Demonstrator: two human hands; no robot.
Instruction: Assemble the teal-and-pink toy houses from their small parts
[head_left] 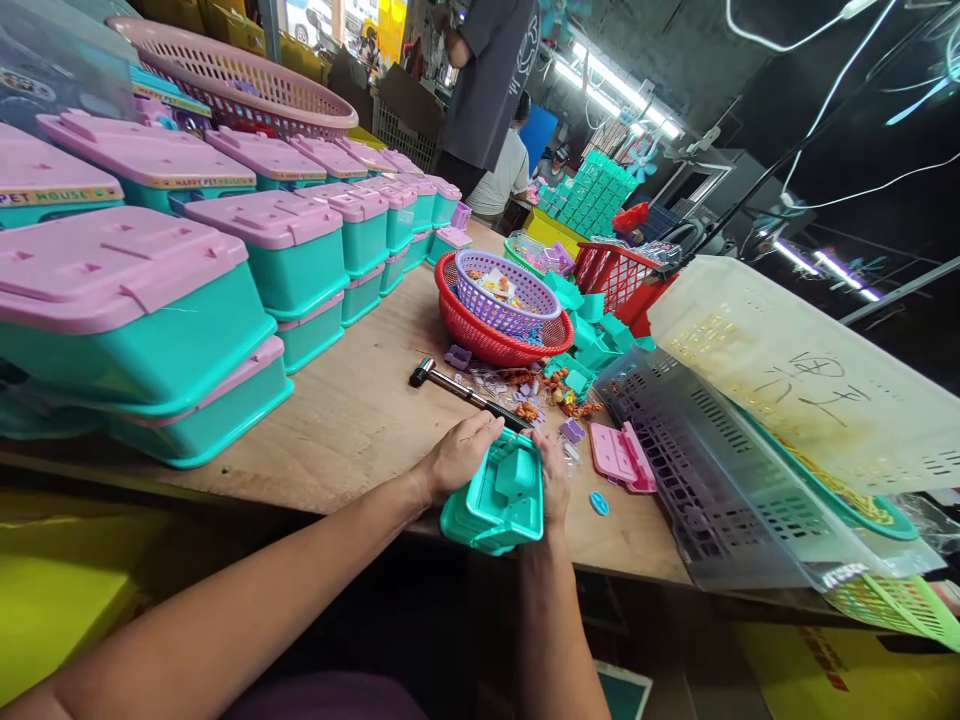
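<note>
Both hands grip the teal box (496, 497) at the worktop (352, 420) edge: left hand (457, 455) fingers curled over its far-left corner, right hand (553, 480) fingers pressed against its right side.

Bare desk (352, 410) lies open at 10 o'clock from the hands, a wide strip reaching back along the stacked boxes (150, 330), which wall off the whole 9 to 11 o'clock side. At 12 o'clock a hammer (457, 385) lies across the way, with loose small parts (540, 395) just behind it and the red basket (495, 335) beyond. At 2 to 3 o'clock pink lids (619, 455) and a grey crate (712, 480) block the reach. A narrow gap stays between lids and hands.
</note>
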